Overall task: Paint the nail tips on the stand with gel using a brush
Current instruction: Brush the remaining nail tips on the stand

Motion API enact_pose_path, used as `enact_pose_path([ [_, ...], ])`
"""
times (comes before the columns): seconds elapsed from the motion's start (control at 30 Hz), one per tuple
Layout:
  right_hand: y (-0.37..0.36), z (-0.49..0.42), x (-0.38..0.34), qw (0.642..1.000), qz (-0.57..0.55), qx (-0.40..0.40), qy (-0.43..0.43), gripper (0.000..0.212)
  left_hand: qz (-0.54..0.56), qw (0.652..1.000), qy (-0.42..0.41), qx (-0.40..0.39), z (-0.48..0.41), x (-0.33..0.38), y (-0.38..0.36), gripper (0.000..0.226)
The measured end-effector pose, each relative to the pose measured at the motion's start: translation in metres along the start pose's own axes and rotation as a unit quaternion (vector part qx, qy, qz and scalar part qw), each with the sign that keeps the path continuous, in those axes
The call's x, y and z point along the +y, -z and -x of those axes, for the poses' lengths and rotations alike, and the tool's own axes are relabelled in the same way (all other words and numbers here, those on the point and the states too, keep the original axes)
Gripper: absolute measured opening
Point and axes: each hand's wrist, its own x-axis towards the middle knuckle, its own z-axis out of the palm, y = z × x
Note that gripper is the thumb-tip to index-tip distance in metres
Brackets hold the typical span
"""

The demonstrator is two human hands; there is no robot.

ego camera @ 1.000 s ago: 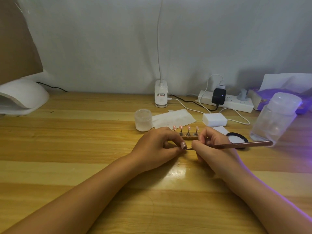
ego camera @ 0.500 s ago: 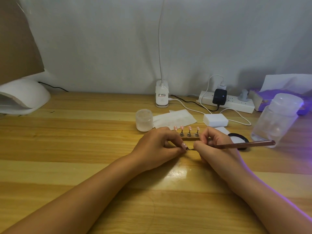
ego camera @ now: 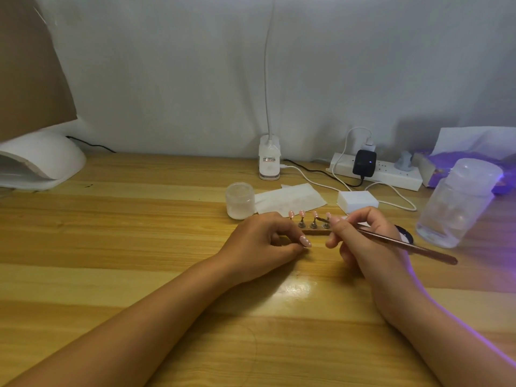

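The stand (ego camera: 315,232) sits mid-table, its left end hidden behind the left hand (ego camera: 265,241) and its right end behind the right hand (ego camera: 363,241). 4 pink nail tips (ego camera: 301,213) show on it, white-dotted; can't tell if more are covered. 3 metal bases visible under them. The brush (ego camera: 405,245) is pinched in the right hand's fingers, handle running out toward 4 o'clock, tip end up by the tips at approx 11 o'clock from the hand. Bristles too small to make out, contact w/ a tip unclear. Left hand's fingers are curled down at the stand's left end; whether they actually grip it is hidden.

Black round dish (ego camera: 406,236) mostly behind the right hand, contents not readable. At 12 o'clock from the stand: 1 small frosted jar (ego camera: 240,201), 1 sheet of paper (ego camera: 290,197), 1 white block (ego camera: 357,201). Further back: 1 lamp base (ego camera: 269,162), 1 power strip (ego camera: 391,175) w/ 3 plugs. At 3 o'clock, 1 clear plastic bottle (ego camera: 458,202). Far left, 1 white nail lamp (ego camera: 42,163), cut off by the frame edge. Wooden table (ego camera: 125,233).
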Motion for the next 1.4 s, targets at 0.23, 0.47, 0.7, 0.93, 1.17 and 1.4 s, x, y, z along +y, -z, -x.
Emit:
enact_pose_path([
  [0.23,-0.0005,-0.0005,0.0035,0.998,0.048,-0.041,0.003,0.017,0.01,1.0,0.008,0.005,-0.0006,0.0029,0.0004,0.013],
  [0.47,-0.0022,-0.0005,0.0043,0.993,0.083,-0.08,0.029,0.015,-0.001,1.0,0.011,0.004,-0.0007,0.0022,-0.0005,0.013],
  [0.7,-0.0016,-0.0005,0.0069,0.993,0.111,-0.041,0.025,0.015,0.011,1.0,0.002,0.0,-0.0011,0.0034,-0.0005,0.013],
  [0.93,-0.001,-0.0023,0.0082,0.995,0.093,0.001,0.034,0.013,0.01,1.0,-0.003,0.002,-0.0004,0.0023,-0.0011,0.011],
  [1.17,-0.0035,0.0001,0.0047,0.992,0.088,-0.081,0.031,0.016,-0.009,1.0,-0.002,0.012,-0.0011,0.0014,-0.0007,0.02],
  [1.4,-0.0023,-0.0028,0.0097,0.991,0.128,-0.021,0.033,0.014,-0.009,1.0,-0.014,0.012,-0.0006,0.002,-0.0005,0.017],
])
